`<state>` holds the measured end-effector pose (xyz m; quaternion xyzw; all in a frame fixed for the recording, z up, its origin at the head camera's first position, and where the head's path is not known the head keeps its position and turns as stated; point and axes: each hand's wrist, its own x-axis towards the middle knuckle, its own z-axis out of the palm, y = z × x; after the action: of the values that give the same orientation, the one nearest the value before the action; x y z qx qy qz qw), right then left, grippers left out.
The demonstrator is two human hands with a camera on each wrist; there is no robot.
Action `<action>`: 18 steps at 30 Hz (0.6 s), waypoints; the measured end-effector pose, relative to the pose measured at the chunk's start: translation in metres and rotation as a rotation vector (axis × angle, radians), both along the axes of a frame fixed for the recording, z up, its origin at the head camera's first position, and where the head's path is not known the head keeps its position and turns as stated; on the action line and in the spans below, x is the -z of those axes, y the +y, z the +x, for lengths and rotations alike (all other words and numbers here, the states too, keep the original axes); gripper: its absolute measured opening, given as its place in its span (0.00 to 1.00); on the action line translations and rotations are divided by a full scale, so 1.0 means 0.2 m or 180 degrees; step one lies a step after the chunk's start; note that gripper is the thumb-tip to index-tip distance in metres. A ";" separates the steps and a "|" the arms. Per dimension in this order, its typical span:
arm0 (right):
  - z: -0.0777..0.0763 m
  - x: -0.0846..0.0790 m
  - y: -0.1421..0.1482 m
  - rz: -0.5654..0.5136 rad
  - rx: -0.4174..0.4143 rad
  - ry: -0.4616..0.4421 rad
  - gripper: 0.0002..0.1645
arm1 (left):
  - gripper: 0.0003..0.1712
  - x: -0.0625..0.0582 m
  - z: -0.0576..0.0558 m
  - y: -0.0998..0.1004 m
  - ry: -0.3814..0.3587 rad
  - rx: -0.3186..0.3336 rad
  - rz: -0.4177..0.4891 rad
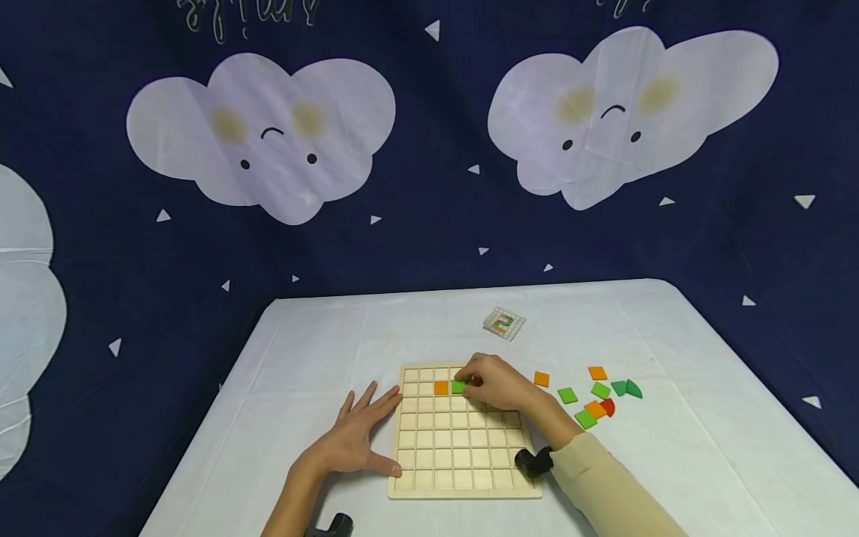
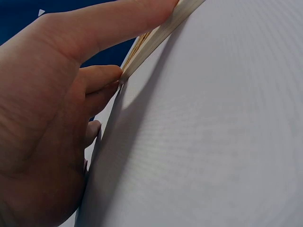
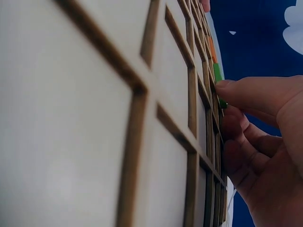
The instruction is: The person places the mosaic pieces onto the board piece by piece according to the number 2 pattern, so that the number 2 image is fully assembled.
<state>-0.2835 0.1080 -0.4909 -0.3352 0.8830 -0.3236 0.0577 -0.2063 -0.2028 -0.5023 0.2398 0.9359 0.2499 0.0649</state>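
A wooden grid board [image 1: 444,440] lies on the table, an orange square tile [image 1: 441,388] set in one cell near its far side. Just right of that tile, my right hand [image 1: 498,384] pinches a green square tile [image 1: 458,387] over the neighbouring cell. In the right wrist view the thumb rests against this green tile [image 3: 218,73], beside the orange one [image 3: 212,49]; whether it is fully seated in the cell cannot be told. With fingers spread, my left hand [image 1: 352,438] touches the board's left edge; the left wrist view shows its thumb against the wooden rim [image 2: 163,35].
Right of the board lie loose pieces: orange squares [image 1: 597,373], green squares [image 1: 567,395], dark green pieces [image 1: 634,388] and a red rounded piece [image 1: 608,406]. A patterned card [image 1: 504,324] lies beyond the board on the white table [image 1: 335,343]. A dark cloud-print cloth [image 1: 429,149] hangs behind.
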 end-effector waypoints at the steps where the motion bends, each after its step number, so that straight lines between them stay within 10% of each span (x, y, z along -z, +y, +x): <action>1: 0.00 0.00 0.00 -0.0002 0.0005 -0.0011 0.16 | 0.73 0.00 0.00 0.00 -0.0004 -0.0003 -0.0002; 18: 0.00 0.01 -0.01 -0.0123 0.0121 -0.0156 0.16 | 0.73 0.00 -0.01 0.00 -0.0029 0.0019 -0.0016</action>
<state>-0.2832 0.1057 -0.4920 -0.3114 0.8811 -0.3498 0.0667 -0.2084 -0.2018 -0.5030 0.2413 0.9355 0.2484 0.0706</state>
